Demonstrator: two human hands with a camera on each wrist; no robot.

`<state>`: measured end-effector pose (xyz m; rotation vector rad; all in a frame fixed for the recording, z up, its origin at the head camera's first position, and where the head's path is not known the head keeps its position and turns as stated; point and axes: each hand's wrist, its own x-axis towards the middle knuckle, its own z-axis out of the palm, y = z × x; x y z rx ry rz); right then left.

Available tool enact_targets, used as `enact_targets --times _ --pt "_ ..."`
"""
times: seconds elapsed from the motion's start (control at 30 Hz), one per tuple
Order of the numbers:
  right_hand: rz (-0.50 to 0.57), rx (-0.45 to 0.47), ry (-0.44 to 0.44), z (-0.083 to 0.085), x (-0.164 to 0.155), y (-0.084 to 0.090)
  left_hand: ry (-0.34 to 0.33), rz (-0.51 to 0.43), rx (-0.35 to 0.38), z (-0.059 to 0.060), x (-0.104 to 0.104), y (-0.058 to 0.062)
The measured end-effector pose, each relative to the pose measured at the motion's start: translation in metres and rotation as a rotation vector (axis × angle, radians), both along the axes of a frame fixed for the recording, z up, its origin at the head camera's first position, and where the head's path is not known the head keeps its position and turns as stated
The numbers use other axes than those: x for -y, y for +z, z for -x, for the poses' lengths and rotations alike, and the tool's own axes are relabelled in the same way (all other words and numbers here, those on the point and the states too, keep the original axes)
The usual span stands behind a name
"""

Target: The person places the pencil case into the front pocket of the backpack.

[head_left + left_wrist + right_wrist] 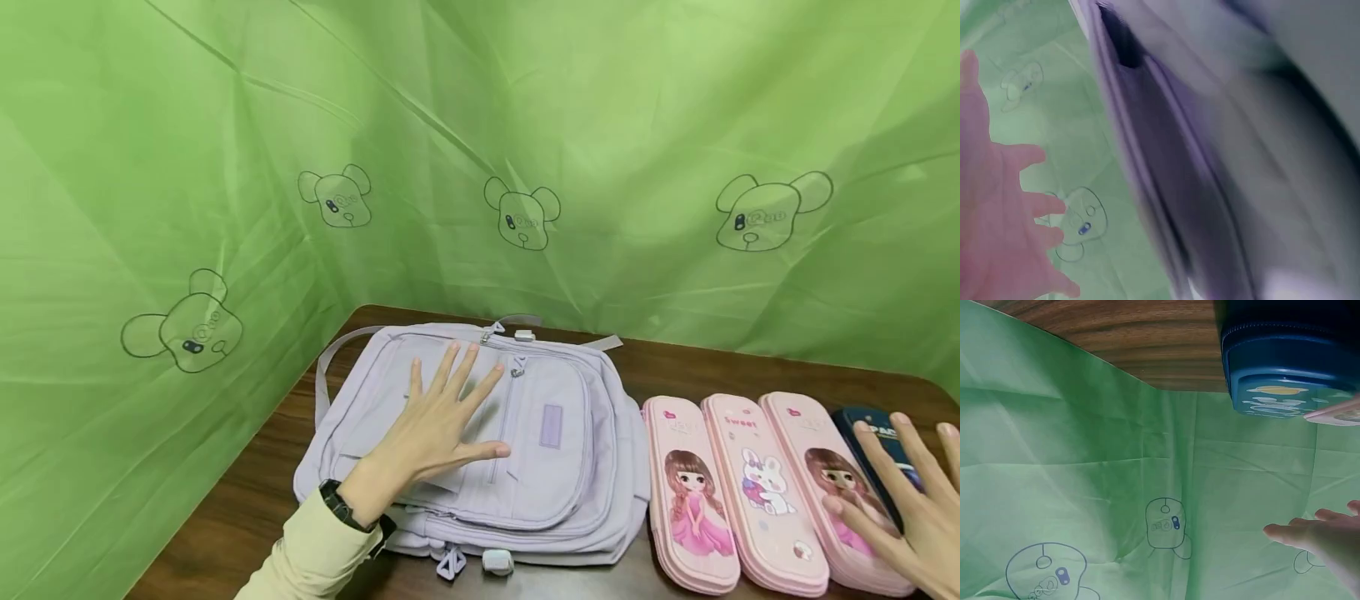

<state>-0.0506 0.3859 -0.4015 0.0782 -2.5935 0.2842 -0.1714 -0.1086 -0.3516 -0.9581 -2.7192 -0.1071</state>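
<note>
A pale lilac backpack (551,492) lies flat on the table, its front pocket facing up. Over it my left hand (438,421) is spread with straight fingers, holding nothing; in the left wrist view the hand (997,206) appears apart from the bag's fabric (1191,162). At the right edge my right hand (918,508), fingers spread and partly cut off by the frame, hovers over a dark blue pencil case (873,425) and the nearest pink one. The right wrist view shows the hand (1316,540) apart from the blue case (1291,369).
Pink pencil cases stand in a row right of the backpack: one with a doll (693,500), one with a rabbit (765,492), another with a doll (821,467). The brown wooden table (705,367) is bordered by green curtain (622,108) at the back and left.
</note>
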Motion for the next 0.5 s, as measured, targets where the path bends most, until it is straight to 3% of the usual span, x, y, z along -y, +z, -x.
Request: enact_targets --times 0.27,0.5 --pt "-0.079 -0.061 0.063 0.005 -0.001 0.003 -0.093 0.031 0.119 -0.005 -0.025 0.004" --pt "-0.176 0.061 0.049 0.004 -0.001 0.009 -0.234 0.112 0.206 -0.014 -0.055 -0.001"
